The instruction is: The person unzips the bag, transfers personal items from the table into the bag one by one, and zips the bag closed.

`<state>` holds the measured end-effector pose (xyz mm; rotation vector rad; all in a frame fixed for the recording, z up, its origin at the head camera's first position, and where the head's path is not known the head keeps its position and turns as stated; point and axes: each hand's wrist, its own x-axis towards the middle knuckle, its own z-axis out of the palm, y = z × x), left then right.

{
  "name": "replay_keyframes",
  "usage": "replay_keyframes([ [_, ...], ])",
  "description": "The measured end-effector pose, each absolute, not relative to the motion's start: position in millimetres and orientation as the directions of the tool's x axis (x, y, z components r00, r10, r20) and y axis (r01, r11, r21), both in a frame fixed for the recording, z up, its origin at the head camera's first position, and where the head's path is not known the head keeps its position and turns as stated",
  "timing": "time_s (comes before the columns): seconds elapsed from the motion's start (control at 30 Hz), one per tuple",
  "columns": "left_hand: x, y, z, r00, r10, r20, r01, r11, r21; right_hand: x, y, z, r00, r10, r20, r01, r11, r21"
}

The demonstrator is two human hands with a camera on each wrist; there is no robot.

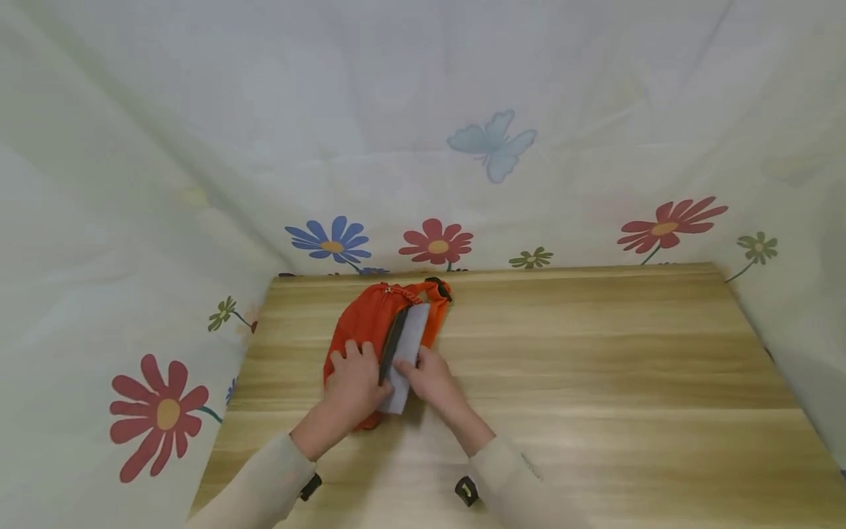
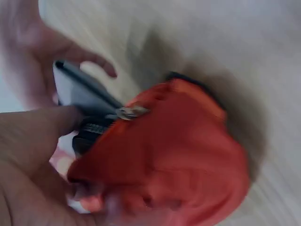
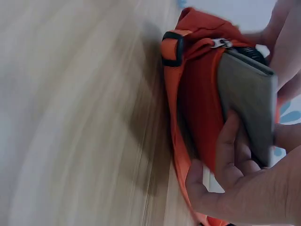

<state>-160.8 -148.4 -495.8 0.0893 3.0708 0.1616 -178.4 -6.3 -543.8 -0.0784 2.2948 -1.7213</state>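
A red-orange zippered bag (image 1: pixel 360 323) lies on the wooden table, its zip open along the right side. Out of that opening sticks a thin grey notebook-like item (image 1: pixel 413 330), with two layers at its edge (image 3: pixel 249 89). My left hand (image 1: pixel 353 382) grips the bag by its side, fingers over the fabric and thumb by the opening. My right hand (image 1: pixel 432 378) holds the grey item between thumb and fingers; in the right wrist view its fingers (image 3: pixel 228 150) lie against the flat face. The item's inner end is hidden in the bag.
An orange strap (image 3: pixel 172 99) with a black buckle (image 3: pixel 172 48) runs along the bag's side. Beneath lies a wood-grain table (image 1: pixel 595 367). A pale curtain-like backdrop (image 1: pixel 396 88) printed with flowers and a butterfly surrounds the table at the back and sides.
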Motion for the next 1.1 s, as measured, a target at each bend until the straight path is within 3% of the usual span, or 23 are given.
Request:
replay_keyframes([
  [0.17, -181.0, -145.5, -496.1, -0.999, 0.032, -0.021, 0.035, 0.989, -0.147, -169.1, -9.7, -551.1, -0.978, -0.15, -0.142, 0.102, 0.243, -0.965],
  [0.23, -191.3, -144.0, -495.5, -0.998, 0.033, -0.058, 0.043, 0.983, -0.177, -168.7, -11.0, -552.5, -0.984, -0.124, -0.127, 0.094, 0.239, -0.966],
  [0.37, -208.9, -143.6, -497.9, -0.975, 0.003, -0.221, 0.014, 0.999, -0.047, -169.9, -11.4, -554.1, -0.984, -0.114, -0.138, 0.105, 0.254, -0.961],
  [0.5, -219.2, -147.6, -499.5, -0.93, 0.128, -0.346, 0.095, 0.989, 0.111, -169.1, -12.3, -552.9, -0.981, -0.152, -0.121, 0.071, 0.298, -0.952],
  [0.7, -214.9, -153.0, -486.9, -0.883, 0.328, -0.336, 0.258, 0.937, 0.235, -165.4, -21.1, -546.6, -0.983, -0.159, -0.091, 0.027, 0.366, -0.93],
  [0.83, -207.8, -155.9, -483.1, -0.884, 0.38, -0.273, 0.323, 0.918, 0.232, -168.0, -28.4, -551.5, -0.981, -0.154, -0.117, 0.056, 0.353, -0.934],
  [0.97, -202.7, -158.3, -483.8, -0.907, 0.338, -0.251, 0.29, 0.934, 0.208, -167.7, -30.6, -557.2, -0.974, -0.179, -0.139, 0.092, 0.247, -0.965],
  [1.1, -206.3, -157.4, -486.0, -0.952, 0.173, -0.253, 0.1, 0.955, 0.279, -165.7, -27.4, -551.5, -0.972, -0.19, -0.137, 0.092, 0.229, -0.969],
])
